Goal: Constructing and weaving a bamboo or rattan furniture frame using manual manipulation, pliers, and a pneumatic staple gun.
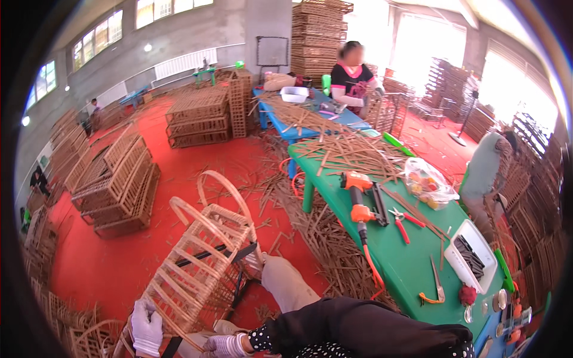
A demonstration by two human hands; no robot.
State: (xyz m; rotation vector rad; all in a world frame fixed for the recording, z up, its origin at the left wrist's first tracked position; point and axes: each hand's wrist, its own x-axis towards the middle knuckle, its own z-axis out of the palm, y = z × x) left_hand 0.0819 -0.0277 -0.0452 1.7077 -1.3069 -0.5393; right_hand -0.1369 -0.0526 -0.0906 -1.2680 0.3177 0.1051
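Note:
A tan woven basket point(188, 271) with tall looped handles leans across my lap, a dark strap running around it. My left hand point(147, 329), in a white glove, is closed on the basket's near edge at the lower left. Low in the view, my right hand point(225, 345), in a striped glove, lies beside the basket's near end. Its fingers are drawn together, and whatever they hold is hidden.
On the green table point(334, 197) at my right lie an orange nail gun point(360, 197), red-handled pliers point(401, 225), scissors point(437, 280) and a white tray point(486, 253) of dark strips. Wooden strips point(334, 250) litter the floor. Co-workers sit and stand farther off.

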